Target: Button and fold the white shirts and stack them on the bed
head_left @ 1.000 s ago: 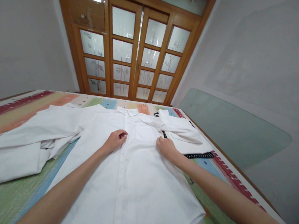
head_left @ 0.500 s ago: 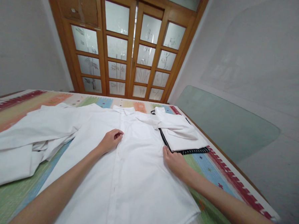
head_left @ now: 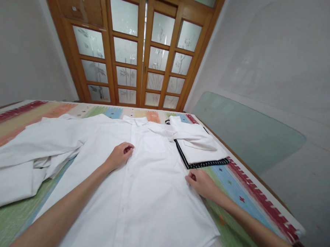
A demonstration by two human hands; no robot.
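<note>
1. Crumpled white garment (head_left: 16, 163): lies loose at the far left of the striped tabletop (head_left: 234, 178), apart from your hands.
2. Your left hand (head_left: 119, 155): fingers loosely curled, gripping nothing, resting on the shirt beside its button placket.
3. White shirt (head_left: 147, 196): spread front-up in the middle of the tabletop, collar away from you, one sleeve laid across to the right.
4. Your right hand (head_left: 202, 182): fingertips pinching the shirt's right side edge, just below the folded stack.
5. Folded stack (head_left: 201, 149): white cloth on a dark-striped piece, far right, with the sleeve draped over it.
6. Step judged in hand: smoothing and taking the side edge. A next move would call for lifting that edge cleanly while the left hand pins the middle.
</note>
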